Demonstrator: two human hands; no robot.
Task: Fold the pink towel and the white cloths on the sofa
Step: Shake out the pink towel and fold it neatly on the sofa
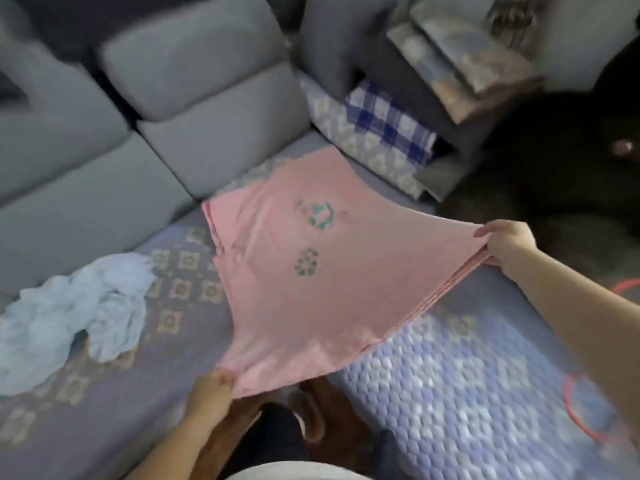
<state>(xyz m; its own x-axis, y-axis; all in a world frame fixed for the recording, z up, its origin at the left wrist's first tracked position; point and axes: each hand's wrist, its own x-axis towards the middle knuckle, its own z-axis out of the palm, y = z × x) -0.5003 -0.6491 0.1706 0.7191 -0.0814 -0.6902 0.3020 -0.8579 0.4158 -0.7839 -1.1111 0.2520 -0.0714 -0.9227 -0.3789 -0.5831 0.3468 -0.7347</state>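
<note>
The pink towel, folded into several layers with green flower prints on top, is stretched over the sofa seat. My left hand pinches its near corner. My right hand grips the right corner, where the stacked edges show. The towel's far end lies on the seat near the back cushions. A crumpled white cloth lies in a heap on the seat to the left, apart from the towel.
Grey back cushions stand behind the seat. A blue-and-white checked cloth and a stack of folded patterned fabric sit at the back right. A red ring lies at the right edge. My legs are below.
</note>
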